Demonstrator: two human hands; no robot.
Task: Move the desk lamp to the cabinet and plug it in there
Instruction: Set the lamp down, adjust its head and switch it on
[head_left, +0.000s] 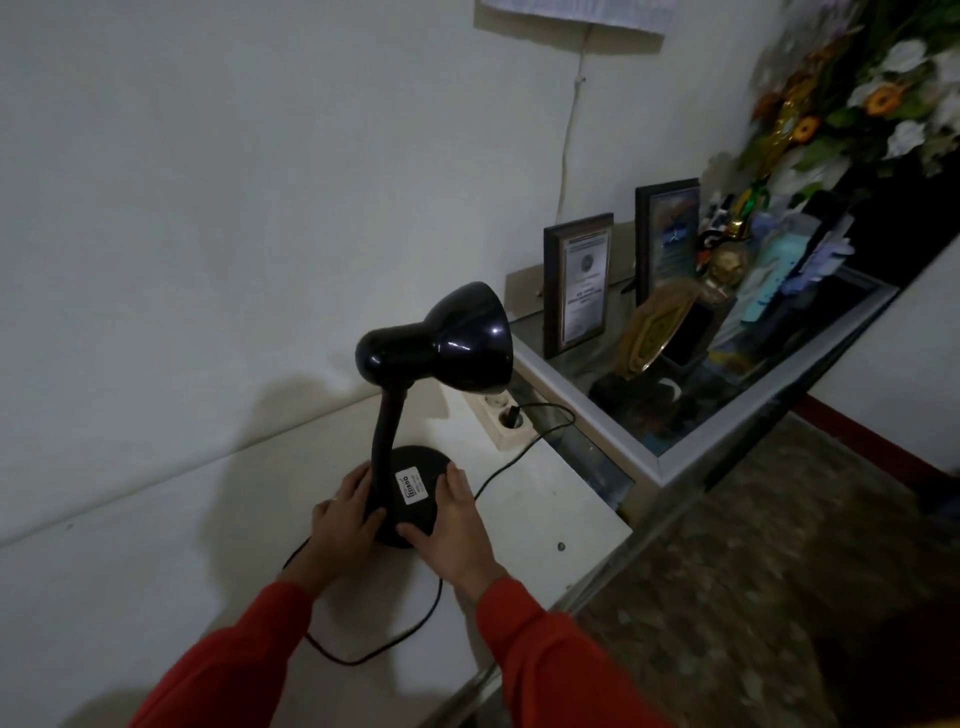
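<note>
A black desk lamp (441, 343) stands on the white cabinet top (156, 545), its shade pointing right. My left hand (345, 512) clasps the base of the lamp's neck. My right hand (449, 519) rests on the round black base (421, 467), gripping its right and near rim. The lamp's black cord (431, 618) loops across the cabinet top in front of me and runs right to a plug (511, 414) seated in a white power strip (496, 418) lying against the wall behind the lamp.
To the right, a lower glass-topped cabinet (670, 457) holds framed certificates (576, 283), trophies and a bouquet of flowers (857, 104). A white cable (569, 130) runs up the wall. The white cabinet's front edge drops to a brown floor (753, 597).
</note>
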